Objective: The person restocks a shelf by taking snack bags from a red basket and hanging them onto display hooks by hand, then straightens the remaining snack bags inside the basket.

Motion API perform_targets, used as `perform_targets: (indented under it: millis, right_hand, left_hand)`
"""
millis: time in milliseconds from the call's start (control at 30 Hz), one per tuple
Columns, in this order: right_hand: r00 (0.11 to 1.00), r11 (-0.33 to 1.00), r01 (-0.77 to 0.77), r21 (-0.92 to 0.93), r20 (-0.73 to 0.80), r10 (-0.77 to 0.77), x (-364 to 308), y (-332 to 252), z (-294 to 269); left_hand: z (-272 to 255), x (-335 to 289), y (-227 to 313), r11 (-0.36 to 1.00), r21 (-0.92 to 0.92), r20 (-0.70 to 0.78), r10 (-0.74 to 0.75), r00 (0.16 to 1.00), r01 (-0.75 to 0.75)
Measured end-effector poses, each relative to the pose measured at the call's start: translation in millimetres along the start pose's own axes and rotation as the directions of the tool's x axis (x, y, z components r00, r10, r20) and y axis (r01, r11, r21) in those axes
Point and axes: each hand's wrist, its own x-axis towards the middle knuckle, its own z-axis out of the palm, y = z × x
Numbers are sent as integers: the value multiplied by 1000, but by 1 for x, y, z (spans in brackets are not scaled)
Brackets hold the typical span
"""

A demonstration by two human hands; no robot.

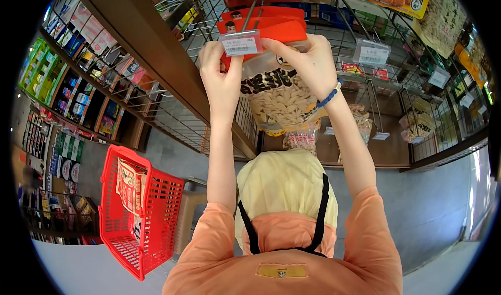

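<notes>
A clear bag of pale seeds [282,101] with a red top hangs at a display hook, in front of other red-topped packs [266,14]. My left hand [219,65] is closed at the bag's upper left edge, its thumb beside a clear price tag holder [241,43] on the hook's end. The right hand [313,65], a blue band at its wrist, grips the bag's upper right edge. Its thumb reaches to the tag holder, and its other fingers are partly hidden behind the bag.
A red shopping basket [141,211] with packets in it stands at my left on a beige stool [190,216]. A brown shelf post [156,55] runs close to my left hand. More hooks with price tags [372,52] and hanging snack bags [443,21] are at the right.
</notes>
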Motion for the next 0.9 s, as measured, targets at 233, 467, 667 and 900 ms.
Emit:
perform_targets:
  millis: [233, 467, 667, 900]
  right_hand:
    - [999, 998, 13, 59, -43, -11, 1, 1, 1]
    - [995, 996, -5, 84, -103, 14, -3, 5, 5]
    - [988, 988, 0, 156, -153, 24, -8, 14, 10]
    - [970, 942, -105, 319, -178, 168, -9, 21, 14]
  left_hand:
    - [-6, 12, -1, 994, -89, 101, -49, 994, 58]
    - [-7, 25, -2, 926, -318, 245, -128, 961, 205]
    - [-8, 28, -2, 960, -275, 280, 33, 959, 47]
    - [6, -7, 3, 982, 67, 5, 174, 985, -174]
